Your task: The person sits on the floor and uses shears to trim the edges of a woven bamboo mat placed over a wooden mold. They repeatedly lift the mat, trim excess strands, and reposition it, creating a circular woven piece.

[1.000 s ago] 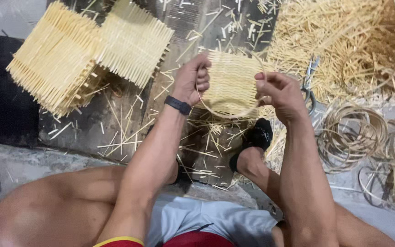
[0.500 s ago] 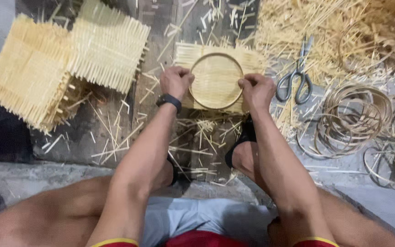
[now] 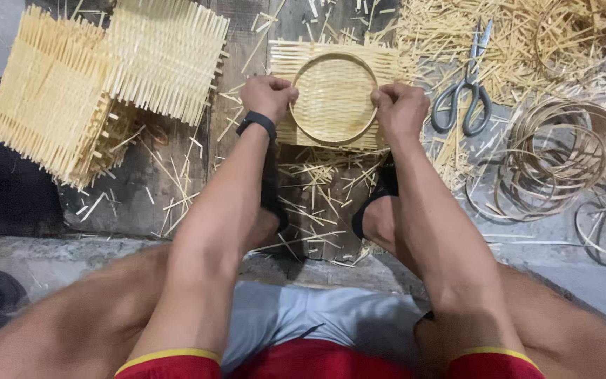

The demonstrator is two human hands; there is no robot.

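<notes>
A square woven bamboo mat [image 3: 283, 62] lies flat on the dark wooden board, with a round bamboo ring [image 3: 334, 97] pressed into its middle. My left hand [image 3: 268, 97] is closed on the ring's left edge, a black band on its wrist. On the ring's right edge my right hand [image 3: 399, 109] grips in the same way. Both fists press down on the ring and mat between my feet.
Two stacks of woven bamboo mats [image 3: 106, 77] stand at the left. Scissors [image 3: 466, 95] lie to the right of the mat, amid loose bamboo strips [image 3: 527, 42]. Coiled bamboo rings [image 3: 562, 158] pile at the far right. Offcuts [image 3: 317, 189] litter the board.
The mat and ring, held up and tilted a second ago, now lie flat on the board. Both hands have come down with them and grip the ring's two sides.
</notes>
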